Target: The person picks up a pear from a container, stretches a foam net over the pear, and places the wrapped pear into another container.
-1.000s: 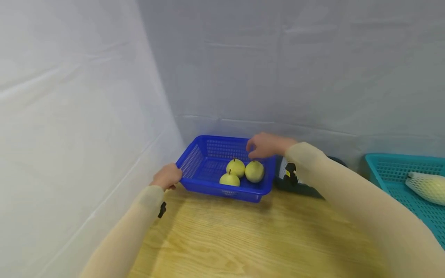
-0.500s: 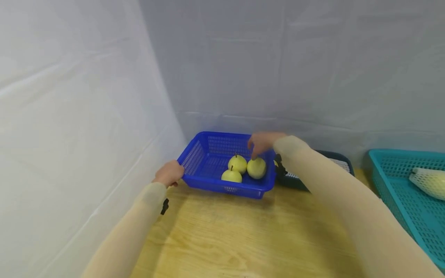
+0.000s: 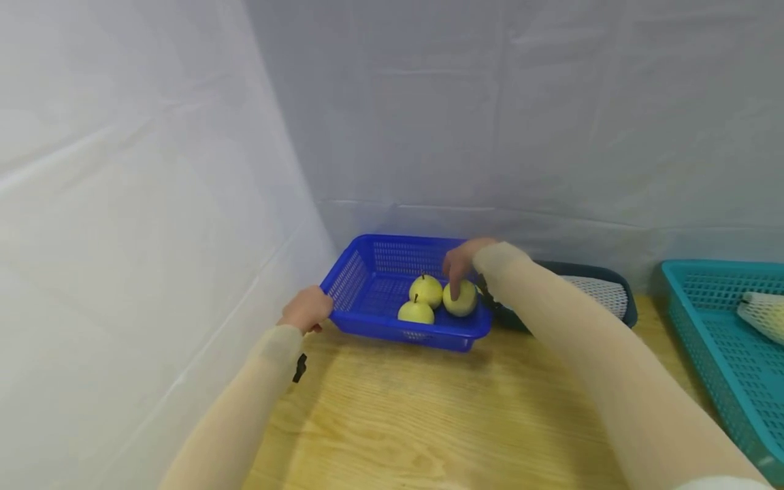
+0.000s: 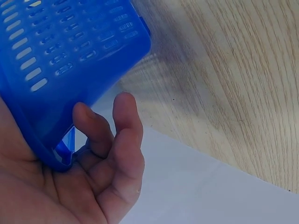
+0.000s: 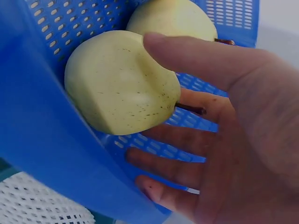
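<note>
A blue slotted plastic basket [image 3: 380, 328] stands against the back wall with three yellow-green pears in it. My left hand [image 3: 308, 308] grips its left front corner, fingers curled under the rim [image 4: 29, 135]. Over the basket's right side, my right hand [image 3: 462, 262] holds the rightmost pear [image 3: 467, 303]. In the right wrist view the thumb [image 5: 196, 56] lies on this speckled pear [image 5: 117, 88], and the fingers reach partly behind it, near the stem. Beside it sit a second pear [image 3: 427, 289] and a front pear [image 3: 416, 312], partly hidden by the front wall.
Right of the blue basket stands a dark green basket [image 3: 631, 309] with white foam netting [image 3: 597, 292], partly covered by my right forearm. Farther right is a teal basket [image 3: 704, 347] holding a foam-netted item [image 3: 765, 316]. A white sheet wall [image 3: 184, 238] rises close on the left.
My right hand has come down from above the basket onto the rightmost pear, its fingers now around it. The left hand has kept its grip on the basket corner.
</note>
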`<state>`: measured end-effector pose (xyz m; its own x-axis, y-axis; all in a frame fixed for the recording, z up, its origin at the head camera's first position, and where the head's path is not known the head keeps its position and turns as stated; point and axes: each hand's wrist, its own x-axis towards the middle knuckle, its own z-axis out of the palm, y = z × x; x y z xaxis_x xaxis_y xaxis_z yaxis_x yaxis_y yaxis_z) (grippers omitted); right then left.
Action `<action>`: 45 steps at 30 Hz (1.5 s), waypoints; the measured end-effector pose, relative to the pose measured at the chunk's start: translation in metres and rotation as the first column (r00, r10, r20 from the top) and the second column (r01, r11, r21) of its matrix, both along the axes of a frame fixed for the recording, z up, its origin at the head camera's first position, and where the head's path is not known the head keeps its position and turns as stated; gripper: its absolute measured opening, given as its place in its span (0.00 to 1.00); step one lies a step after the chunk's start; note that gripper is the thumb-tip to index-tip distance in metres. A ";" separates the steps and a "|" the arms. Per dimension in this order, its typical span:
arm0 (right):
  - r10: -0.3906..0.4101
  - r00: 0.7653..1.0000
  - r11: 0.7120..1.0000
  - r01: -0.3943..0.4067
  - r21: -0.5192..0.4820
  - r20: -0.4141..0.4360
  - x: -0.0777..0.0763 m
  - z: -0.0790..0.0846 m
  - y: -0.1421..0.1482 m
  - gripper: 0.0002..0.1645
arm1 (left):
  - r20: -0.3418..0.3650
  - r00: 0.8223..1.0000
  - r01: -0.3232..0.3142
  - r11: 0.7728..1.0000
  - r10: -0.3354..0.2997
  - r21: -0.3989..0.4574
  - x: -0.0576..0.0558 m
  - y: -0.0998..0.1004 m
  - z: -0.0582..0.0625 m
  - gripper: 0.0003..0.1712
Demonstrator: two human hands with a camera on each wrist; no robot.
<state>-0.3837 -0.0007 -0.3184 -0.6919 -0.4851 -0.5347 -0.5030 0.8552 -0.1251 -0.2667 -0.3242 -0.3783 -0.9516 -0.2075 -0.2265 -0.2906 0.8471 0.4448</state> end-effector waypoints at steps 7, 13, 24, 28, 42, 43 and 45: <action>0.049 0.999 0.989 -0.047 0.138 -0.005 -0.002 -0.006 -0.010 0.46 | 0.006 1.000 -0.016 1.000 0.016 -0.015 0.002 0.001 -0.004 0.12; 0.018 0.999 0.989 -0.014 0.147 -0.027 -0.002 -0.015 -0.009 0.48 | 0.004 1.000 -0.027 0.999 0.027 -0.042 0.002 0.002 -0.004 0.13; 0.022 0.999 0.995 -0.020 0.097 -0.024 0.001 -0.020 -0.005 0.50 | 0.011 1.000 -0.020 0.998 0.021 -0.062 0.004 0.003 0.001 0.11; 0.039 0.999 0.996 -0.038 0.084 -0.019 0.005 -0.019 -0.003 0.49 | 0.019 1.000 -0.009 0.998 0.010 -0.067 0.003 0.004 0.001 0.12; 0.082 0.996 0.996 -0.081 0.019 -0.026 -0.002 -0.023 0.002 0.48 | 0.009 1.000 -0.003 0.999 0.003 -0.046 0.003 0.006 0.003 0.12; 0.079 0.997 0.997 -0.079 0.010 -0.024 -0.003 -0.022 0.002 0.47 | 0.008 1.000 -0.005 0.999 0.005 -0.041 0.003 0.006 0.003 0.12; 0.087 0.996 0.996 -0.087 -0.008 -0.025 -0.004 -0.021 0.004 0.47 | 0.006 1.000 -0.008 0.999 0.009 -0.045 0.003 0.005 0.003 0.12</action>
